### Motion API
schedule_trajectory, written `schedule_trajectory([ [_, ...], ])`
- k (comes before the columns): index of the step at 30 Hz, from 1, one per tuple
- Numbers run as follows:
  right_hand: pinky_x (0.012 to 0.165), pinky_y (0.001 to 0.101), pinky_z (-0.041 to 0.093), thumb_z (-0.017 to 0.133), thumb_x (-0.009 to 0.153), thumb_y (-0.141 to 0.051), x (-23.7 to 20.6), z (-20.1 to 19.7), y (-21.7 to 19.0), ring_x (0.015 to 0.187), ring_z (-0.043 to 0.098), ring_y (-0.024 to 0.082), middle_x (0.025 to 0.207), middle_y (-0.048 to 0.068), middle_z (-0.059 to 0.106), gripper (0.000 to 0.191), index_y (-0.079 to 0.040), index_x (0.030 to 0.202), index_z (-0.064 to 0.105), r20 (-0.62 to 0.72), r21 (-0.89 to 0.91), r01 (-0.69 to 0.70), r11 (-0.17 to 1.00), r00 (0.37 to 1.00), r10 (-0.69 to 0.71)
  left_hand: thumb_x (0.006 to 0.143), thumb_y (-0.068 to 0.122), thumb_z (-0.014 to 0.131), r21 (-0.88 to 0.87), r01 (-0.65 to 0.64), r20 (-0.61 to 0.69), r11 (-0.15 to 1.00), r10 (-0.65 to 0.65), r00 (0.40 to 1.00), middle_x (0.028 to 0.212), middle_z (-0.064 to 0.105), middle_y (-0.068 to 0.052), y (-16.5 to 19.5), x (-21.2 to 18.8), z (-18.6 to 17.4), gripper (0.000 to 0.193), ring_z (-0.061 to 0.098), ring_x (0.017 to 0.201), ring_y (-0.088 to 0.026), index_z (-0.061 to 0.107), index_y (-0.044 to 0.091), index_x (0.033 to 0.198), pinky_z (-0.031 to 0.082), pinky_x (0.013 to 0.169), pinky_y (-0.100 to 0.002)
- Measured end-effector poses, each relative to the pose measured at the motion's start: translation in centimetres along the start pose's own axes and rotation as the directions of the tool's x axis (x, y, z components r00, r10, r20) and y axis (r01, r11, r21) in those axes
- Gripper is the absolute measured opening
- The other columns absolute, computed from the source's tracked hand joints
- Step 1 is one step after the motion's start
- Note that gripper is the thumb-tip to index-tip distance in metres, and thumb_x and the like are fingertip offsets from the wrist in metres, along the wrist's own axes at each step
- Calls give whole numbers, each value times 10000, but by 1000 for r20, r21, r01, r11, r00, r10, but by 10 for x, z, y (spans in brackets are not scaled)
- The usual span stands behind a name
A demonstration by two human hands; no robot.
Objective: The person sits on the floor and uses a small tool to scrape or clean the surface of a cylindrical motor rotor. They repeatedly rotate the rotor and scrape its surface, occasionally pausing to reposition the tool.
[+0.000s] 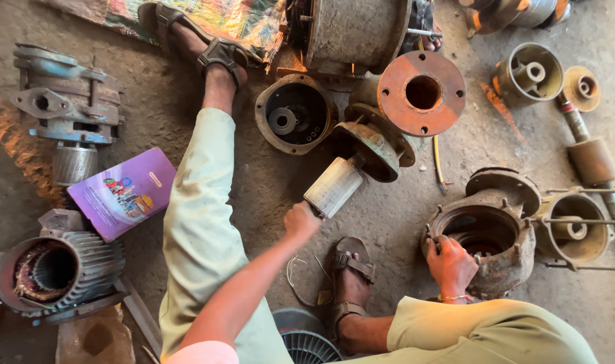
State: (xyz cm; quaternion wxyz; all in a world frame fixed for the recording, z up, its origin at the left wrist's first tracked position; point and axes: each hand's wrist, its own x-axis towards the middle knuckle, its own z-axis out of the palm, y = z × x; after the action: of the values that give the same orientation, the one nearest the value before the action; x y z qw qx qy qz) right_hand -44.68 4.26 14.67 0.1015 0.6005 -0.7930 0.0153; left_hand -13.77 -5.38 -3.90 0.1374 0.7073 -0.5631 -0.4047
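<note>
Fingers of our right hand (450, 261) curl over the rim of the rusty round housing (486, 237). Left of that housing, our left hand (301, 220) closes its fingers on the end of the pale rotor (334, 187).

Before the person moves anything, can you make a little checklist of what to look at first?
1. Left hand on the end of the pale rotor: ok, touching it; whether it grips, cannot tell.
2. Right hand on the rim of the rusty round housing: ok.
3. Rotor lying flat on the floor, not propped: ok.
4. Sandalled foot close under the rotor: not ok, near a heavy part.
5. Loose wire by that foot: not ok, could snag.
6. Housing bolts all out: cannot tell.
</note>
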Motion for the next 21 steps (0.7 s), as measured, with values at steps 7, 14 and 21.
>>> schedule_trajectory([
  [7,628,468,512,730,913,-418,0,0,0,752,689,346,876,19,720,224,-196,903,755,21,-19,-10,1000,1000,10,931,220,679,77,9,-150,997,2,989,958,750,-221,7,-13,18,244,733,919,-397,689,9,1053,569,848,-498],
  [14,629,480,513,729,915,-421,-1,-2,1,745,688,351,884,16,721,233,-189,901,755,35,-12,-19,1000,999,20,655,69,891,-455,119,386,882,76,919,841,732,-200,-5,18,-25,353,692,687,-292,700,-25,936,559,603,-438],
  [21,641,488,517,725,919,-436,-1,-2,1,757,692,354,873,26,718,256,-182,895,745,45,-47,-11,999,999,13,665,-19,854,-603,270,533,750,128,836,702,707,-127,-9,29,-13,242,675,570,-263,673,12,824,555,518,-439],
])
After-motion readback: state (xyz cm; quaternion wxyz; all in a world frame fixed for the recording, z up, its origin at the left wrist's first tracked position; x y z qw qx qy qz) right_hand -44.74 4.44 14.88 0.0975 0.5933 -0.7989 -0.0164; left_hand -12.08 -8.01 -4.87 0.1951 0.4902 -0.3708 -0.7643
